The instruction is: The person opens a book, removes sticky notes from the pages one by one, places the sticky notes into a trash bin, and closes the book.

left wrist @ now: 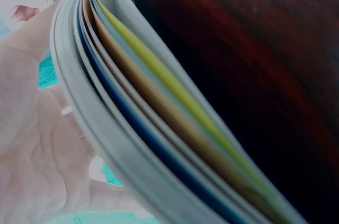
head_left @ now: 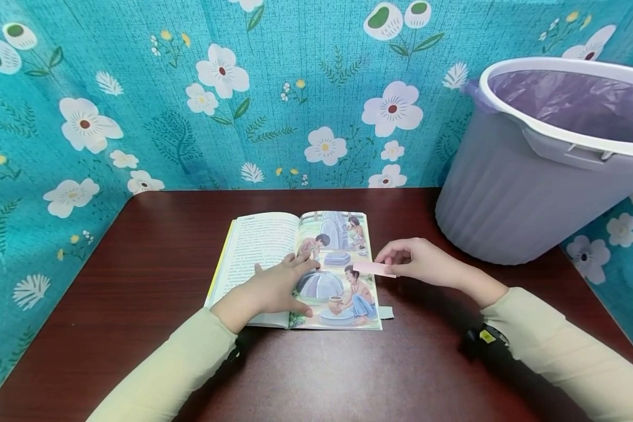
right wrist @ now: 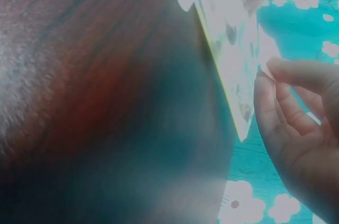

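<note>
An open picture book (head_left: 266,246) lies on the table, text on its left page and a coloured illustration on its right page. My left hand (head_left: 282,284) rests across the middle of the book with its fingers spread. Between thumb and fingers, my right hand (head_left: 419,262) pinches a narrow pink paper strip (head_left: 371,268), whose far end overlaps the right page's outer edge. A pale paper tab (head_left: 386,313) sticks out from under the book's lower right side. The left wrist view shows the book's curved page edges (left wrist: 143,107) close up beside the palm.
A grey bin (head_left: 511,176) with a purple liner stands at the table's back right, beyond my right hand. The dark reddish table (head_left: 137,281) extends around the book. Behind it hangs a turquoise flowered cloth (head_left: 285,88).
</note>
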The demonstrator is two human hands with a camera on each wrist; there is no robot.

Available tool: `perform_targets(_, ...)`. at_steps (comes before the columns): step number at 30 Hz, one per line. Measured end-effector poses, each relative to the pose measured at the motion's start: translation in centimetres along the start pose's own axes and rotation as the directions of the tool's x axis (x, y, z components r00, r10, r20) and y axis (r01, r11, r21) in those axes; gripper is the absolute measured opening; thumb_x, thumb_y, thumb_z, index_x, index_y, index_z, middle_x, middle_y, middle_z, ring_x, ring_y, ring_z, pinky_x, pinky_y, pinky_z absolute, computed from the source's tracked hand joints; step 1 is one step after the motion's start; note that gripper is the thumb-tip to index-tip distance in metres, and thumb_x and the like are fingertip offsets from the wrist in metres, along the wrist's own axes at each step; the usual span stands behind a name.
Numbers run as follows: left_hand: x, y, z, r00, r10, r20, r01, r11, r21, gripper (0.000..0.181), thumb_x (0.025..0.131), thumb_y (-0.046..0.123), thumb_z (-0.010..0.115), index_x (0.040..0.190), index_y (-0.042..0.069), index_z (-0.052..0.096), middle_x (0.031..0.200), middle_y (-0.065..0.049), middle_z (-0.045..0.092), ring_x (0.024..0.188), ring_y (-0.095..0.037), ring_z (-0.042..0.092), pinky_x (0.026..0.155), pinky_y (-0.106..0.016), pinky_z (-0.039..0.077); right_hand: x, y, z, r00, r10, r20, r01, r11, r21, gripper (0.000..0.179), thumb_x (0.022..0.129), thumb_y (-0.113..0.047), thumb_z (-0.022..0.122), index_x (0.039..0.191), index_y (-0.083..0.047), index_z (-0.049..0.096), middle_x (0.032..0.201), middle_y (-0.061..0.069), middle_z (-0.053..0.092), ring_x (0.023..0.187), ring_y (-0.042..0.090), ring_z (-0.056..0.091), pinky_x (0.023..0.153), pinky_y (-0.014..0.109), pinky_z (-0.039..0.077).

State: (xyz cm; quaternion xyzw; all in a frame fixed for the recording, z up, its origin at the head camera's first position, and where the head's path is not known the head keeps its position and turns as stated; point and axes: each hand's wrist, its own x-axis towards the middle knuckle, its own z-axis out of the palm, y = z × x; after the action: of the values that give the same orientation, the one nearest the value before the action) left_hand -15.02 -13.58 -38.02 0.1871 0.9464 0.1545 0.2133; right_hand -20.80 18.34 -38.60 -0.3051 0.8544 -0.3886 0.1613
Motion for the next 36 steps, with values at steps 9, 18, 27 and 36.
perform_targets(9,-0.1,0.0,0.1,1.000,0.007,-0.007,-0.007,1.000,-0.003,0.090,0.080,0.040,0.089,0.156,0.026,0.042,0.169,-0.005,0.023,0.154,-0.037,0.018,0.097,-0.089,0.012,-0.8,-0.9,-1.8,0.998,-0.010,-0.057,0.009,1.000,-0.015,0.018,0.092,0.003,0.073,0.105,-0.009,0.076,0.091,0.003,0.070,0.081,0.021,0.060,0.068,0.027,0.052)
perform_targets(18,-0.1,0.0,0.2,1.000,0.006,-0.013,-0.006,1.000,-0.002,0.091,0.080,0.040,0.089,0.156,0.026,0.042,0.169,-0.005,0.024,0.154,-0.037,0.018,0.097,-0.089,0.013,-1.9,-2.9,-4.4,0.984,-0.017,-0.179,-0.006,0.992,-0.126,0.014,0.093,-0.005,0.075,0.106,-0.010,0.077,0.092,-0.001,0.072,0.080,0.016,0.061,0.069,0.025,0.051)
perform_targets(27,0.0,-0.1,0.2,1.000,0.006,-0.010,-0.006,1.000,-0.005,0.090,0.080,0.040,0.089,0.156,0.027,0.042,0.169,-0.005,0.023,0.154,-0.036,0.018,0.097,-0.089,0.013,-3.3,-4.6,-6.6,0.957,-0.053,-0.285,-0.016,0.972,-0.234,0.013,0.094,-0.008,0.075,0.104,-0.015,0.079,0.092,-0.004,0.073,0.080,0.012,0.061,0.071,0.019,0.048)
perform_targets(36,0.0,-0.1,0.1,1.000,0.002,-0.004,-0.002,1.000,-0.006,0.091,0.080,0.041,0.089,0.157,0.027,0.041,0.169,-0.004,0.021,0.154,-0.036,0.017,0.098,-0.089,0.012,-4.5,-6.1,-7.9,0.923,-0.153,-0.353,0.041,0.951,-0.307,0.015,0.091,-0.003,0.076,0.101,-0.014,0.080,0.088,-0.004,0.074,0.078,0.002,0.060,0.071,0.013,0.046)
